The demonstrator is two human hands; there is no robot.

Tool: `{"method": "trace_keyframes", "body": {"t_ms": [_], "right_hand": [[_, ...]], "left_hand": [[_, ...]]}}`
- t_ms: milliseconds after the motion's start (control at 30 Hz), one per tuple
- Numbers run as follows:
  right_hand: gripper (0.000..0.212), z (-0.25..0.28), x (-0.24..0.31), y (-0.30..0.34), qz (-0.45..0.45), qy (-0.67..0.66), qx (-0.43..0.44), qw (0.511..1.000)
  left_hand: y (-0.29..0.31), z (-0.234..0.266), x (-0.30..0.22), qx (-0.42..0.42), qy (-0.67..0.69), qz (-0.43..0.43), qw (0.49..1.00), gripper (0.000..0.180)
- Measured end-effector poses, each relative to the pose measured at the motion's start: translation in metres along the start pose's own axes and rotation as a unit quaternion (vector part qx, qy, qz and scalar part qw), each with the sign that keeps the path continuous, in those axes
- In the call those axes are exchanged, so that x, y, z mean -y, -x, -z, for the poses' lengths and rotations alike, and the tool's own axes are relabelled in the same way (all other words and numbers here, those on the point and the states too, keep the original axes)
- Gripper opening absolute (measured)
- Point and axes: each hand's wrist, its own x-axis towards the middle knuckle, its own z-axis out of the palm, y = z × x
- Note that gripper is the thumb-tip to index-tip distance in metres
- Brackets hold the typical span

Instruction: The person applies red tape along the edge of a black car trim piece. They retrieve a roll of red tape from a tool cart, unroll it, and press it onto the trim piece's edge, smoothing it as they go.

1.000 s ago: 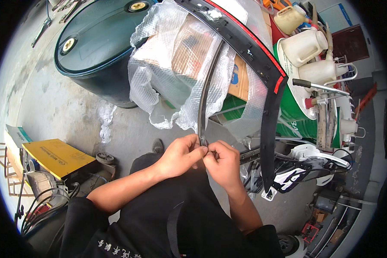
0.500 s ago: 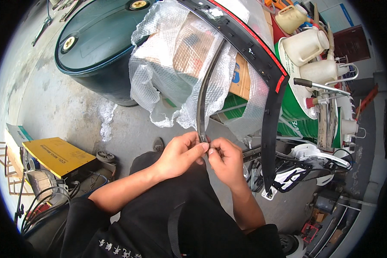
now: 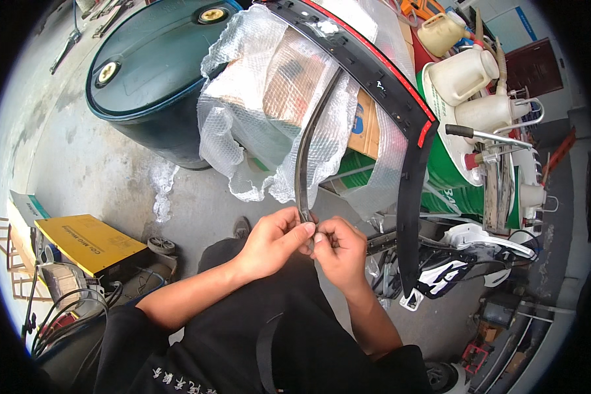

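Observation:
A thin dark trim strip (image 3: pixel 303 161) curves down from beneath a larger black panel to my hands. My left hand (image 3: pixel 276 238) is closed round its lower end, thumb pressed on top. Close beside it, my right hand (image 3: pixel 339 248) pinches at the same end with bent fingers; the exact spot between the fingertips is hidden. The long black curved trim panel (image 3: pixel 410 177), edged with a red strip, arches from the top down past the right of my hands. Bubble wrap (image 3: pixel 233 125) lies under the strip and panel, over cardboard (image 3: pixel 366 128).
A dark drum (image 3: pixel 157 59) stands at far left. White jugs (image 3: pixel 463 75) sit on green-and-white drums (image 3: pixel 450 164) to the right. A yellow machine (image 3: pixel 88 243) with cables is at left. Black-and-white vehicle parts (image 3: pixel 453 262) lie to the right on the floor.
My hands and the strip's lower end have shifted slightly down. The right hand's fingers have moved a little closer against the left thumb. Both hands keep hold.

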Motion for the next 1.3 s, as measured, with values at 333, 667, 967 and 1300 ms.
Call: {"method": "trace_keyframes", "body": {"t_ms": [333,667,967,1300], "right_hand": [[0.003,0.007,0.003,0.0,-0.051,-0.048,0.052,0.996],[0.008,0.032,0.009,-0.015,-0.119,-0.066,0.175,0.975],[0.01,0.022,0.017,-0.016,0.001,0.118,0.14,0.983],[0.006,0.023,0.009,-0.015,-0.034,0.001,0.138,0.99]], "left_hand": [[0.001,0.005,-0.002,0.01,0.034,0.008,0.999,0.021],[0.005,0.008,-0.011,0.06,0.015,0.017,0.998,0.023],[0.004,0.006,-0.003,0.034,0.032,0.002,0.999,0.024],[0.003,0.011,-0.005,0.036,0.058,0.013,0.998,0.024]]}}
